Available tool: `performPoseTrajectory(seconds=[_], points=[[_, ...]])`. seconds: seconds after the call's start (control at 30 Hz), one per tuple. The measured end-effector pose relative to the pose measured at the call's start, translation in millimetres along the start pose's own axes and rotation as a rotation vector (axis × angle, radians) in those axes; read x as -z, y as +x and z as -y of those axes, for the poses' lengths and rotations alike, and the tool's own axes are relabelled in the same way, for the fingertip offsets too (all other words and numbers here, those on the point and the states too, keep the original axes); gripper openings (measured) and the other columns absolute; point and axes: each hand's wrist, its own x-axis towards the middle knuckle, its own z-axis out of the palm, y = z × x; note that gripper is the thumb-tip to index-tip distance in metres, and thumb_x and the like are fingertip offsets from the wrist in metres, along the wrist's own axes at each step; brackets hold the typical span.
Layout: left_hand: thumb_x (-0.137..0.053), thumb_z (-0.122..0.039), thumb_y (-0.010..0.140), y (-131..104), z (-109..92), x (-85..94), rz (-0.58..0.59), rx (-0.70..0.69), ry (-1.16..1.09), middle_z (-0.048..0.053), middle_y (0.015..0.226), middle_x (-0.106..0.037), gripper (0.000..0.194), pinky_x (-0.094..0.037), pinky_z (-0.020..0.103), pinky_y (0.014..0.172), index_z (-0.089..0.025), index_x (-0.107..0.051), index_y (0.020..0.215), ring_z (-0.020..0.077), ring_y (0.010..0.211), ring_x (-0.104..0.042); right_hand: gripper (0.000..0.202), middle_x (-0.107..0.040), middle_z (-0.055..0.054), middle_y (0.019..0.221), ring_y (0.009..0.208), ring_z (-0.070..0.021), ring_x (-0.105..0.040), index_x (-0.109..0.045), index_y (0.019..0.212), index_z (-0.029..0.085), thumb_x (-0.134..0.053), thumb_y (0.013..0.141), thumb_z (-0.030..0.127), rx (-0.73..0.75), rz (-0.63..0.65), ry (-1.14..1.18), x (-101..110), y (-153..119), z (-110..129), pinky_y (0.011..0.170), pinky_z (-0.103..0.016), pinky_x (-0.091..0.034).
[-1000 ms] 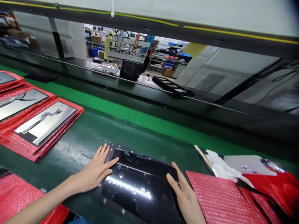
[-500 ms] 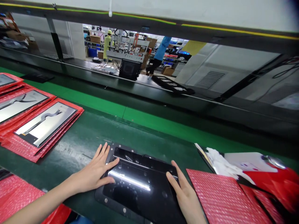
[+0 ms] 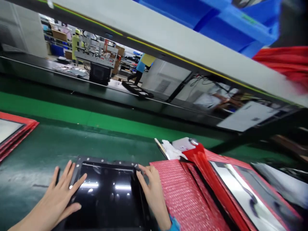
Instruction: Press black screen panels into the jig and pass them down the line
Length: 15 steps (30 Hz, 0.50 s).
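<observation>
At the far left, a stack of red sleeves [image 3: 30,128] sits on the green table [image 3: 108,146], with part of a silver-backed panel [image 3: 8,128] on top, well apart from the hands. Whether that pile is finished or waiting, I cannot tell.

Moving right, here's the left hand [image 3: 57,195]: the grip is spread wide, fingers fanned over the left border of a black frame [image 3: 78,165] with pale dots, forefinger and thumb reaching onto the glossy dark panel [image 3: 108,199]. And that panel is the centre of things, low in the middle of the view, face up, frame border showing along its left and top edges. It looks laid in place, I'd say, but with both hands on it this piece reads as work in progress. Is it fully seated? Can't tell; its near edge runs low in the view.

Over to the right hand [image 3: 154,186], thumb and forefinger at the panel's upper right corner; whether that grip truly pinches or merely steadies, the view doesn't show.

Just beside it lies a red bubble sleeve [image 3: 175,186], a crumpled white cloth or paper [image 3: 170,149] behind, and farther right more silver-backed panels [image 3: 240,189] on red wrapping, untouched by either hand.
</observation>
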Motion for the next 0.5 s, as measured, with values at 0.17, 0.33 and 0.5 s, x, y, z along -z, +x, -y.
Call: performPoseTrajectory(seconds=[0.17,0.33,0.5], points=[[-0.056,-0.063,0.084,-4,11,-11.8,-0.062,-0.128,0.11,0.023,0.153,-0.036,0.077,-0.03,0.071,0.103,-0.033,-0.031,0.15,0.0454,0.144,-0.025,0.033,-0.057,-0.008,0.1,0.098,-0.0256,-0.055,-0.065,0.116,0.024,-0.044,0.092,0.013,0.125,0.085,-0.108,21,8,-8,0.085,-0.045,-0.05],[-0.053,-0.058,0.085,11,8,-19.4,-0.154,-0.031,0.095,0.028,0.149,-0.039,0.056,-0.016,0.077,0.105,-0.02,-0.062,0.126,0.0467,0.143,-0.027,0.054,-0.059,-0.006,0.103,0.096,-0.0234,-0.055,-0.059,0.127,0.027,-0.041,0.085,-0.001,0.258,0.215,-0.226,18,5,-10,0.082,-0.042,-0.053],[-0.05,-0.052,0.086,27,-2,-18.5,-0.149,0.057,0.066,0.029,0.153,-0.029,0.06,-0.011,0.075,0.109,-0.011,-0.057,0.129,0.0458,0.144,-0.024,0.064,-0.063,-0.009,0.109,0.094,-0.0261,-0.055,-0.046,0.142,0.022,-0.04,0.084,-0.004,0.385,0.307,-0.477,14,2,-15,0.079,-0.045,-0.052]])
